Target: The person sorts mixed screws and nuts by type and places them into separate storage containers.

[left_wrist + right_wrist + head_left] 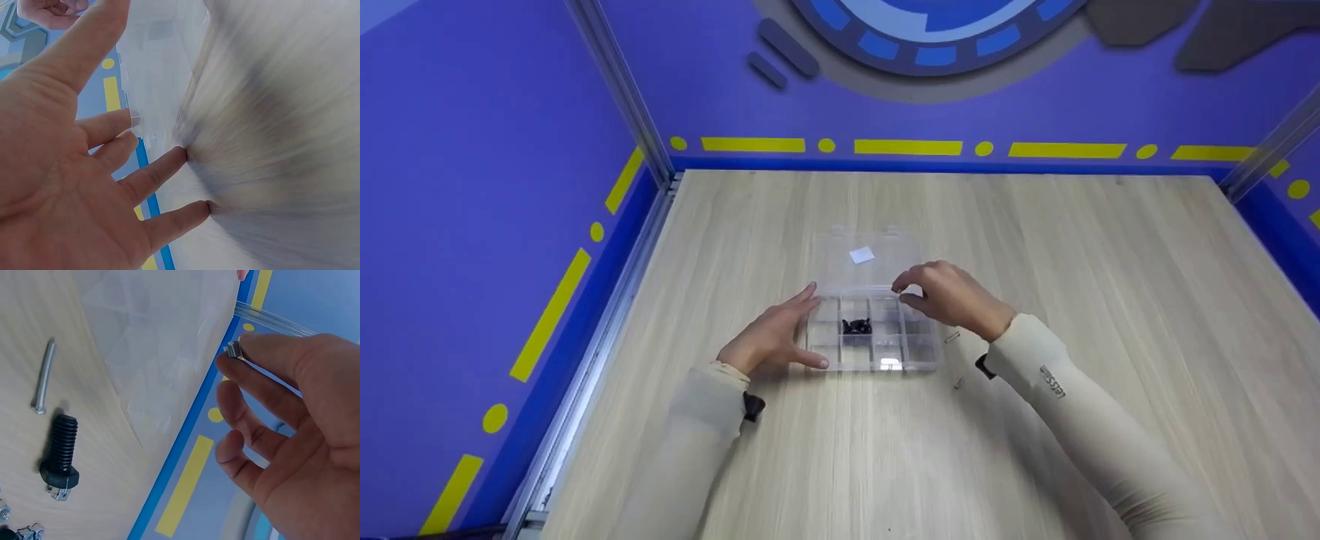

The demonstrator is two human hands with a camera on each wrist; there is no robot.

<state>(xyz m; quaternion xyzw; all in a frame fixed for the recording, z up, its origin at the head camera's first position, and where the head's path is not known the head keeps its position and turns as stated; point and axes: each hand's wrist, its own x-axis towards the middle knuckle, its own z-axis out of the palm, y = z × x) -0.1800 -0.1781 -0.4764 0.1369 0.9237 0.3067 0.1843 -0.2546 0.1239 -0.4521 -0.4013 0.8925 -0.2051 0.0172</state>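
Right hand (315,450) pinched a small metal piece (232,349), plain only from the right wrist, over the transparent divided box (825,352); left hand (769,337), fingers spread, flanked the box. That view alone disclosed a black bolt (60,450) on the bench (847,450).

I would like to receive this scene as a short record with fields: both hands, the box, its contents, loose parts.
Left hand: fingers spread at the left side of the box
Right hand: pinches a small metal piece
Box: clear, divided; lid open, bearing a white label
Contents: black pieces, second column from left
Loose parts: include silver screw, black bolt
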